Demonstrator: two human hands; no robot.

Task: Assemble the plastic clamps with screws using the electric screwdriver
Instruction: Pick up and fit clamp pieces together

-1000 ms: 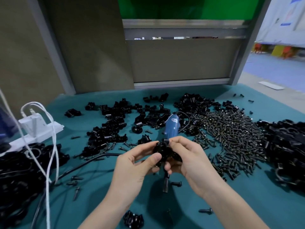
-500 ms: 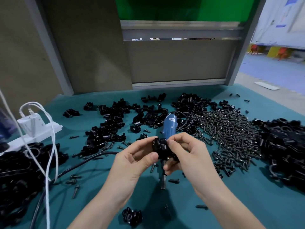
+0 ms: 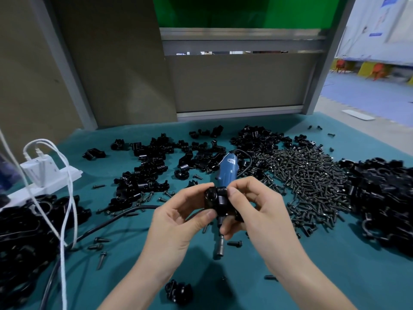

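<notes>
I've turned the clamp (image 3: 215, 201) toward me. My left grip (image 3: 178, 220) and right grip (image 3: 252, 211) both pinch it. The screwdriver (image 3: 226, 173) lies untouched, so I judge I'm still fitting.

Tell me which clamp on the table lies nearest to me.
The lone clamp at the bottom of the view, by itself; all the others on the table lie farther back.

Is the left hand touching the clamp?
Touching. The head view shows the left hand pinching the clamp between thumb and forefinger; the right hand grips it too.
</notes>
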